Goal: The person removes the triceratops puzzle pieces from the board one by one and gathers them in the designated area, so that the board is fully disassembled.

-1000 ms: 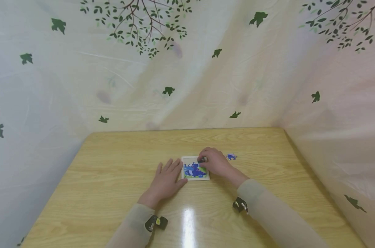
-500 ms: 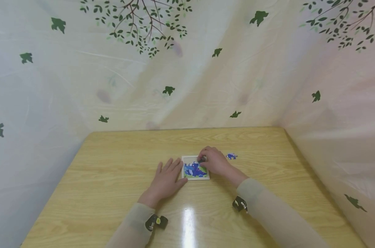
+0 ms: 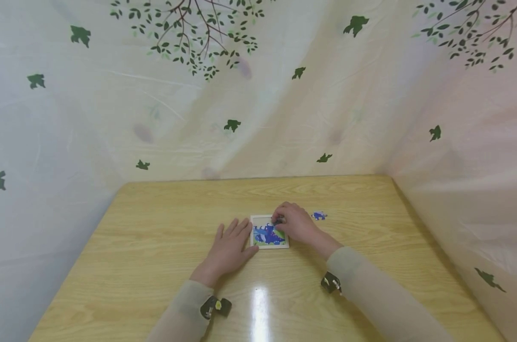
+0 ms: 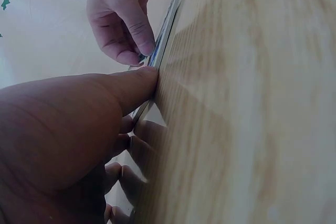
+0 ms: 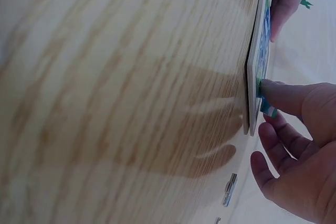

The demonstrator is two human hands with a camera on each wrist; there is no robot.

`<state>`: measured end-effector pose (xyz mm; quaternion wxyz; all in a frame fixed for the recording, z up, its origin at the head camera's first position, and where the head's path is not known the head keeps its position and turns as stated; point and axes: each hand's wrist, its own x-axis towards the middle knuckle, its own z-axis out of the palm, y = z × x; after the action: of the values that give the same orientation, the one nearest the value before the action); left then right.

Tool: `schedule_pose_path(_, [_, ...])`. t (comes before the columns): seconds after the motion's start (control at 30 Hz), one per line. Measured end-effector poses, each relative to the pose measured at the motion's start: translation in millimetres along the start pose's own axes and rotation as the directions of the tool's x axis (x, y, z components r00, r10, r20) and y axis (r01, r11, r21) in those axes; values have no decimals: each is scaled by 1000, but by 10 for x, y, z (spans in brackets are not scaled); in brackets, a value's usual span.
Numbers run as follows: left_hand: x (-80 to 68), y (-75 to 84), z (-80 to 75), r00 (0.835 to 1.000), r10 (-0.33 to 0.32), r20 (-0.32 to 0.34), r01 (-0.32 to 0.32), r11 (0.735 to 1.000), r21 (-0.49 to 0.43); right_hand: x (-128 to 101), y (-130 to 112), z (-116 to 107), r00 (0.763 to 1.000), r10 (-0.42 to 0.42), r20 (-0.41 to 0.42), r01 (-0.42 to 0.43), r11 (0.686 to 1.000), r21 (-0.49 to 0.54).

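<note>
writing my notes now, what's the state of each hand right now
Left hand: open, fingers spread, touching the puzzle frame.
Right hand: closed, pinching a small puzzle piece.

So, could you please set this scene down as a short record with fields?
Puzzle frame: white rim, partly filled, bare along the far side
Left grip: fingers spread, touches the puzzle frame
Right grip: pinches a puzzle piece at the puzzle frame
Loose pieces: right of the puzzle frame; exact count unclear
Table: wood-grain top
</note>
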<state>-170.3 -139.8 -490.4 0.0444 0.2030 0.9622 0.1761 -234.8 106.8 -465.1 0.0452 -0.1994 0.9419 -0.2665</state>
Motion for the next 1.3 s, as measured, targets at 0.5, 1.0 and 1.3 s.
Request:
schedule_pose_path(0.5, [5,-3,17,1000,-7,3,7,1000,-2,20,63,-31,1000,3,22,-4,997,77])
schedule_pose_path(1.0, [-7,-8,4,1000,-16,14,16,1000,-6,-130,230,-393,995,98,-11,-93,969,227])
schedule_pose_path(1.3, [-6,10,-9,1000,-7,18,8,1000,-10,-290,531,-657,983,152,-102,-126,966,224])
